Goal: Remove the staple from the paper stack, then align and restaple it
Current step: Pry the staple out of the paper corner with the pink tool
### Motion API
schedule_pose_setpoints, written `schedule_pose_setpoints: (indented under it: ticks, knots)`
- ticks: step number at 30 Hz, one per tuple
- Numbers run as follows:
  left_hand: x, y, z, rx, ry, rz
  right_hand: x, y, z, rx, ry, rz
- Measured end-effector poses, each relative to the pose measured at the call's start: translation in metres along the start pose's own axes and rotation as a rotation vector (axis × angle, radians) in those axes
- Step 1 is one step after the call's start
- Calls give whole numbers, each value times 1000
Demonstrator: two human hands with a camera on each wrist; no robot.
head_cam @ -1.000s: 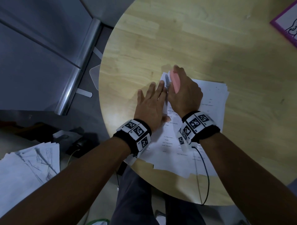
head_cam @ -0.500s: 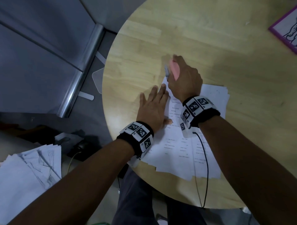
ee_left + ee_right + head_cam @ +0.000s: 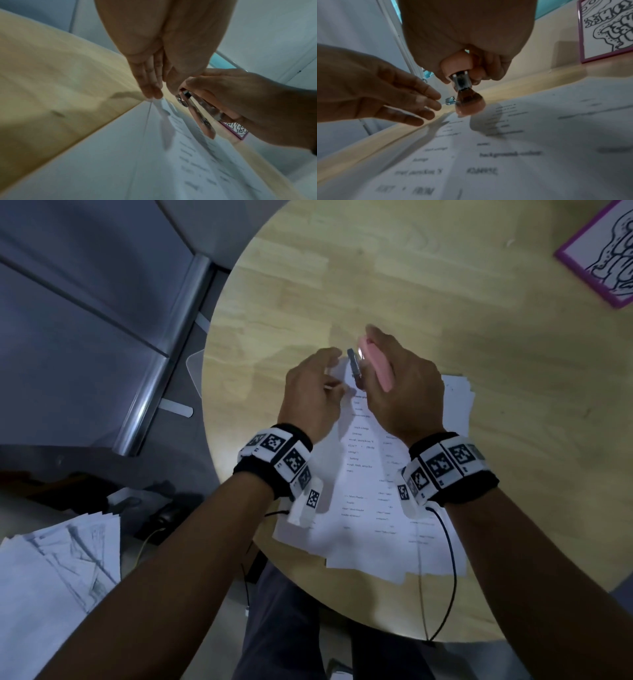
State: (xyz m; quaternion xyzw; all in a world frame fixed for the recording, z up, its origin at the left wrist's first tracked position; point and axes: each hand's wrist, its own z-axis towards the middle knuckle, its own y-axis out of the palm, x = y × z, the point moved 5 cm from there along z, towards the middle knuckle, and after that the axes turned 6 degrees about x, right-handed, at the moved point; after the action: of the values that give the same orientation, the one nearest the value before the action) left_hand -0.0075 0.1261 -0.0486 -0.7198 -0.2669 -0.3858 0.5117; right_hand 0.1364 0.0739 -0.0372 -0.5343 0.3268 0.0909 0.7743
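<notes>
Head view: the right hand (image 3: 404,392), curled round a pink stapler (image 3: 375,364), had lifted it off the far left corner of the paper stack (image 3: 370,508), where a second earlier it bore down flat on the sheets. The left hand (image 3: 310,395), flat on the pages before, had risen too, its loosely bent fingers reaching toward that corner. That suggested a staple-end step was done or being checked; no staple could be made out. One stapler, one fanned, unaligned stack on the round table (image 3: 445,285), one purple-framed drawing (image 3: 603,254) at its far edge, and a second pile of papers (image 3: 58,563) off the table, lower left.

Left wrist view: the left hand's fingers (image 3: 150,86) were nearly straight, tips touching the corner of a lifted sheet; whether they pinched it was unclear. The stapler (image 3: 197,108) hung just beside them.

Right wrist view: the stapler (image 3: 465,97) hovered nose-down above the printed top page, clear of it, fingers (image 3: 477,73) wrapped tight.
</notes>
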Motion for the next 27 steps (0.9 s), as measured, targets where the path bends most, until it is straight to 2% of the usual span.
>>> schedule_pose_setpoints:
  ticks: [4,7,14,18,24,27]
  knots:
    - [10,10,0,-38,-55,-153,-1,-10,-12,-7,-36,-84]
    - [20,14,-1,-49,12,-145,-2,-16,-19,-4,-36,-117]
    - [13,19,6,-75,-43,-79,-6,-24,-25,-26,-118,-121]
    - [9,19,10,-101,-87,-124,-1,-26,-26,-57,-128,-145]
    - [1,25,15,-231,-139,-220,11,-26,-33,-133,-47,-95]
    - [-4,26,15,-187,-182,-224,20,-23,-36,-206,81,-65]
